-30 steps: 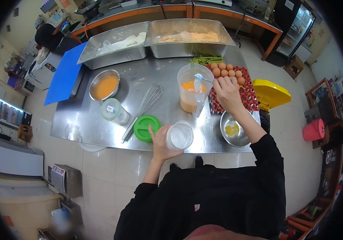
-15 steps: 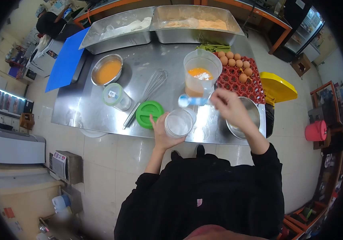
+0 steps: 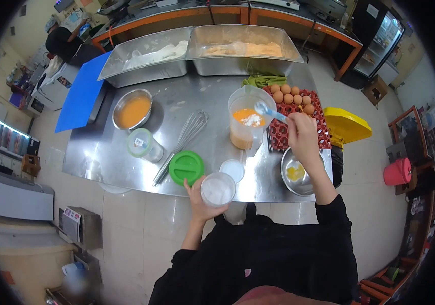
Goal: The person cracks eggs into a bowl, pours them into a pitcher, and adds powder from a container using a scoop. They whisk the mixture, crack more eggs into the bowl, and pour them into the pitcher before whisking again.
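Observation:
My left hand [image 3: 201,202] is wrapped round a clear jar [image 3: 218,189] of white powder near the table's front edge. A green lid [image 3: 186,168] lies just beside its fingers, and a white round lid [image 3: 232,171] sits behind the jar. In my right hand [image 3: 302,133] is a light blue spoon [image 3: 270,111], its bowl over the mouth of a clear plastic pitcher [image 3: 245,137]. Orange egg liquid with a heap of white powder shows inside the pitcher. Below my right forearm stands a steel bowl [image 3: 289,186] with yellow egg in it.
A whisk [image 3: 186,136], a lidded jar [image 3: 146,146] and a steel bowl of orange liquid [image 3: 133,111] stand left of the pitcher. Brown eggs [image 3: 287,93] sit in a red tray [image 3: 324,133]. Two steel bins [image 3: 149,75] line the back. A person [image 3: 66,40] works at far left.
My right hand has moved the spoon from between jar and pitcher to over the pitcher's mouth. The view has shifted, so the table sits lower in the picture.

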